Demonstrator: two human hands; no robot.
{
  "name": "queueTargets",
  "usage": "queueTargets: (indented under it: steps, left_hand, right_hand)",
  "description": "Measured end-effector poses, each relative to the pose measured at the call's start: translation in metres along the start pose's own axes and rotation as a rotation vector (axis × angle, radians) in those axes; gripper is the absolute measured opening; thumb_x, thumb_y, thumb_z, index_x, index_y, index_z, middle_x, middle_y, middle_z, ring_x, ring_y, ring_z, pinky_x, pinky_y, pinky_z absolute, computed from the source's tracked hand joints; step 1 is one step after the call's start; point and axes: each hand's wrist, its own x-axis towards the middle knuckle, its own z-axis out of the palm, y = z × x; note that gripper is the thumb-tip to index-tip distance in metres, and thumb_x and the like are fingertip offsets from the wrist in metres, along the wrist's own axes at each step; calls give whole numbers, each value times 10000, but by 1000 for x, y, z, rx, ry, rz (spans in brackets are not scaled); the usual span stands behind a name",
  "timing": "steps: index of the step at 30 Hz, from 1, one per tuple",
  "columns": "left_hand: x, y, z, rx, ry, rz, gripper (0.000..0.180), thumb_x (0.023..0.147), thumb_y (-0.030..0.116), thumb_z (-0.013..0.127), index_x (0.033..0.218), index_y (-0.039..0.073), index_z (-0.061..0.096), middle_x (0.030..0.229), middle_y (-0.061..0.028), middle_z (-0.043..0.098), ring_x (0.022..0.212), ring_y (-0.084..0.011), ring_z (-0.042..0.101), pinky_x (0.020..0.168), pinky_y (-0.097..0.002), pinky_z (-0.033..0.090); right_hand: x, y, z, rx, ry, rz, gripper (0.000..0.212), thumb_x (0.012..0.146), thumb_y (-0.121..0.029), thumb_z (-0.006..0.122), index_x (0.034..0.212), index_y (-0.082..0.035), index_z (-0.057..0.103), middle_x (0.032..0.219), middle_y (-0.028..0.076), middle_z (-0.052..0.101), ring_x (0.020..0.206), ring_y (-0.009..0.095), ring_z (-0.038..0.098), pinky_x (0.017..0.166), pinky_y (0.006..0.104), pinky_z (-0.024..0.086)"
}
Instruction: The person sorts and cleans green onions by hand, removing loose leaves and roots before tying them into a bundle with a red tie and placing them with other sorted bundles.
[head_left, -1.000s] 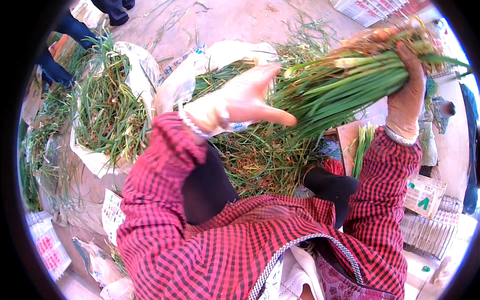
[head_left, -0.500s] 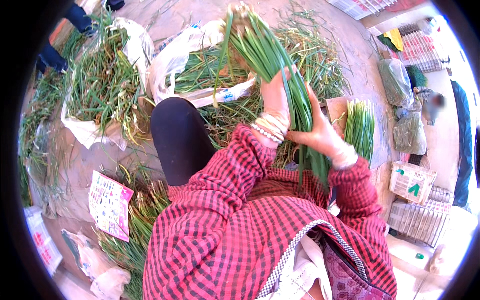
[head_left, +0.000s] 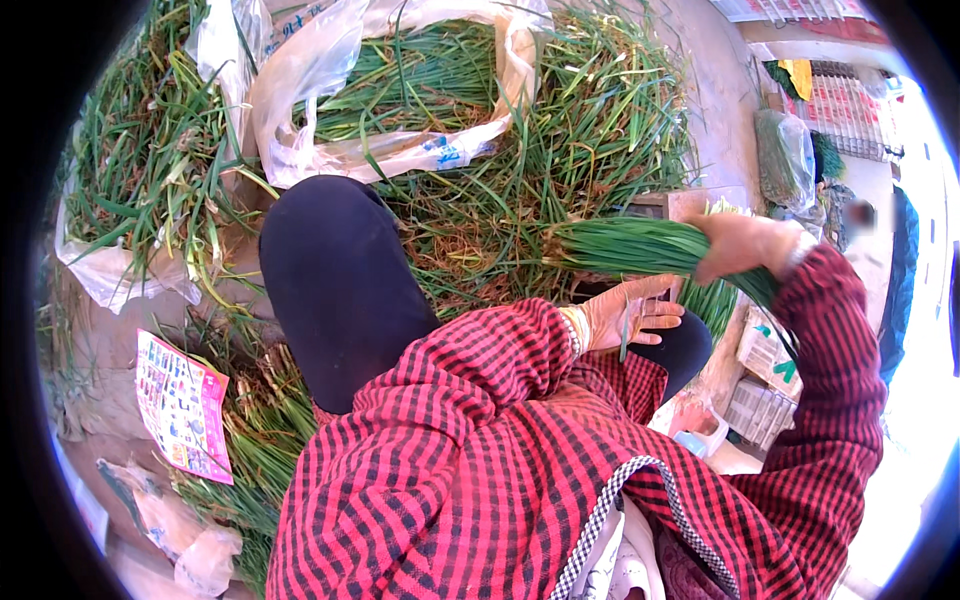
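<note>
A bunch of long green garlic chives lies level in my right hand, whose fingers wrap round it near the right end. Its root ends point left, over the heap of loose chives. Just below the bunch, my left hand is open with the fingers spread, and a thin leaf hangs at its palm. Another bunch of chives stands beside my right knee, partly hidden by the held bunch and my right hand.
A white plastic bag full of chives lies open ahead. More chives spill over a bag at left. Near my left side are a printed sheet, chives and a crumpled bag. Crates stand at right.
My right hand has carried the bunch rightward and turned it from upright to level. My left hand has let go of it and come down nearer my body. The view has shifted too.
</note>
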Motion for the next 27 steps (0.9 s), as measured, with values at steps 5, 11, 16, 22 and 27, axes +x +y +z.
queueTargets:
  steps: [5, 11, 16, 22, 27]
  left_hand:
    - [13, 23, 9, -108, -91, 282, 544, 885, 520, 674, 1308, 205, 543, 1328, 14, 588, 1220, -202, 546, 951, -425, 494]
    - [12, 24, 14, 6, 4, 85, 618, 882, 608, 626, 1317, 180, 528, 1261, 8, 576, 1177, -192, 525, 962, -432, 462]
    - [-8, 20, 13, 144, -41, 19, 609, 925, 561, 587, 1303, 88, 523, 1302, -163, 593, 1178, -298, 597, 983, -454, 498]
    - [-19, 16, -14, 212, -84, -159, 539, 1003, 453, 503, 1330, 26, 519, 1331, -178, 588, 1207, -301, 594, 1000, -446, 503]
    - [-30, 13, -5, 284, -231, -141, 584, 1015, 438, 479, 1420, 20, 433, 1472, -169, 456, 1339, -284, 480, 1062, -454, 449]
  right_hand:
    - [63, -43, -18, -130, -65, 63, 1059, 632, -469, 826, 1441, 11, 339, 1197, 250, 643, 1110, 356, 638, 918, 402, 512]
    - [73, 14, 44, -198, 24, -82, 750, 753, -300, 759, 1344, 31, 437, 1042, 194, 692, 979, 305, 678, 835, 387, 533]
    - [53, 79, 27, 436, 776, 201, 474, 778, -163, 722, 1220, -34, 609, 962, 189, 713, 893, 262, 689, 819, 407, 531]
    - [19, 85, 2, 401, 643, -111, 481, 727, -124, 769, 1162, 25, 630, 916, 110, 710, 791, 167, 640, 719, 310, 529]
    - [-32, 43, -13, 73, 381, -98, 400, 765, -170, 772, 1125, -46, 651, 816, 64, 678, 714, 112, 604, 651, 288, 509]
